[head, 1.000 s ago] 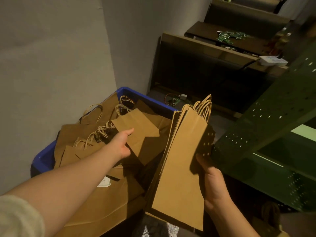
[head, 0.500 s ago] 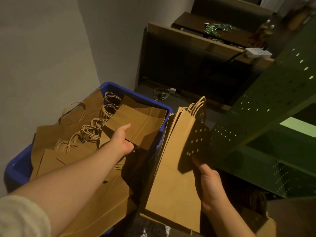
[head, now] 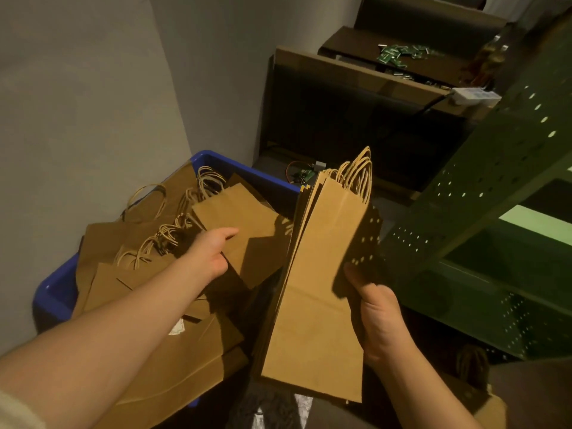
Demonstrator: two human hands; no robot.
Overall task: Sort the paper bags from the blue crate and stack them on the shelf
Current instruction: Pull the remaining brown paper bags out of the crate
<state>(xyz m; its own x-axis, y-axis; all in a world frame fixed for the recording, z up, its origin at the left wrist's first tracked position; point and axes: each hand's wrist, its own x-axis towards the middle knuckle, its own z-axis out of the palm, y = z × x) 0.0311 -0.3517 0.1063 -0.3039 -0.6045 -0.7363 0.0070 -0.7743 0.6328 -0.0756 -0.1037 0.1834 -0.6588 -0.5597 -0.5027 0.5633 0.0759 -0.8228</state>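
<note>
— Where was the loose bag (head: 244, 230) when you looked?

— On top of the heap in the blue crate (head: 55, 292), toward its far right corner. The left hand (head: 210, 255) had hold of its near left edge, thumb lying flat on the paper and pointing right; the other fingers were hidden under it, so a pinch is my reading, not something I plainly saw.

— And its long axis?

— It ran from near right to far left, with the string handles at the far end, by the other handles in the crate.

— The other hand?

— The right hand (head: 377, 317) gripped a bundle of bags (head: 318, 289) standing on edge, thumb across the front face, handles pointing far. That bundle sat just right of the crate, close beside the loose bag's right edge.

— So which way did the next move have to go?

— Rightward, I'd judge, and a short way. The loose bag lay crosswise to the bundle, so it would likely need turning until its handles pointed the same way. The green shelf (head: 483, 193) stood further right, beyond the bundle.

— Any risk?

— The bundle looked loosely fanned at the top; bags could slip.
</note>
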